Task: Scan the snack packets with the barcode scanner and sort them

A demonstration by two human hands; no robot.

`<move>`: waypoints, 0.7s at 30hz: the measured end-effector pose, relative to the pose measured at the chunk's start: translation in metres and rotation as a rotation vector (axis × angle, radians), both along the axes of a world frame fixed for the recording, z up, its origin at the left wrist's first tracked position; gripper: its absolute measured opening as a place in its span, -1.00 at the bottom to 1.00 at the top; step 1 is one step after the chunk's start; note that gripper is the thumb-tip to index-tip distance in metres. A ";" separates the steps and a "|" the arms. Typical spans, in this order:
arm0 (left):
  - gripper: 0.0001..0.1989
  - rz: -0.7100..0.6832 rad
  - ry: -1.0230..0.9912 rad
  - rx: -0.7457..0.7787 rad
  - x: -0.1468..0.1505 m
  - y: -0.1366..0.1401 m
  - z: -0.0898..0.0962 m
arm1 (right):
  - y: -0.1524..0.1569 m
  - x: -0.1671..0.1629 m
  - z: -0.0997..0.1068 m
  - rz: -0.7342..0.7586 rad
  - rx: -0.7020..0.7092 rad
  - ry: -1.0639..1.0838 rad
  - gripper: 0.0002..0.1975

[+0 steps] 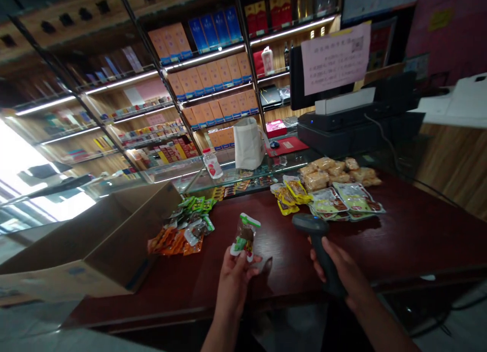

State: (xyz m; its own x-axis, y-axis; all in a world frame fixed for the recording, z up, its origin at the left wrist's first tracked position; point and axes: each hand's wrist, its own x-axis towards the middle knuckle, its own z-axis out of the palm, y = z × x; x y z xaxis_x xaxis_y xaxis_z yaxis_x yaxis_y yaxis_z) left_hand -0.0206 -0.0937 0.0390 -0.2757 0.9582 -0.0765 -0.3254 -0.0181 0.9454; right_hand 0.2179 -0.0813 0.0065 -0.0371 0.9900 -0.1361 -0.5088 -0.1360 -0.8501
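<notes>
A bare strip of glossy dark-red wooden table (279, 255) leaves a hand room to pass between the small clear-and-green plastic packet (247, 234) in the left hand (234, 276) and the black handheld scanner (317, 238) in the right hand (344, 271). Leftward, the heap of shiny orange and green packets (178, 242) and the tall-walled brown cardboard box (122, 238) bar the way. Beyond the scanner, small yellow packets (291, 194), flat white-and-green pouches (355, 197) and piled clear bags of tan food (331, 170) obstruct, with open wood to their right.

held packet (246, 233) illegible, carton (117, 245) cut off
</notes>
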 end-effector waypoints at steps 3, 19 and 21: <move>-0.72 -0.003 0.243 0.112 0.004 0.004 -0.011 | 0.002 0.001 0.001 0.016 0.000 0.000 -0.53; -0.80 -0.034 0.792 0.069 -0.001 0.016 -0.027 | 0.003 0.007 0.006 0.003 0.005 0.055 -0.48; -0.77 -0.041 0.710 -0.029 -0.003 0.024 -0.025 | 0.003 0.007 0.008 -0.003 0.006 0.057 -0.50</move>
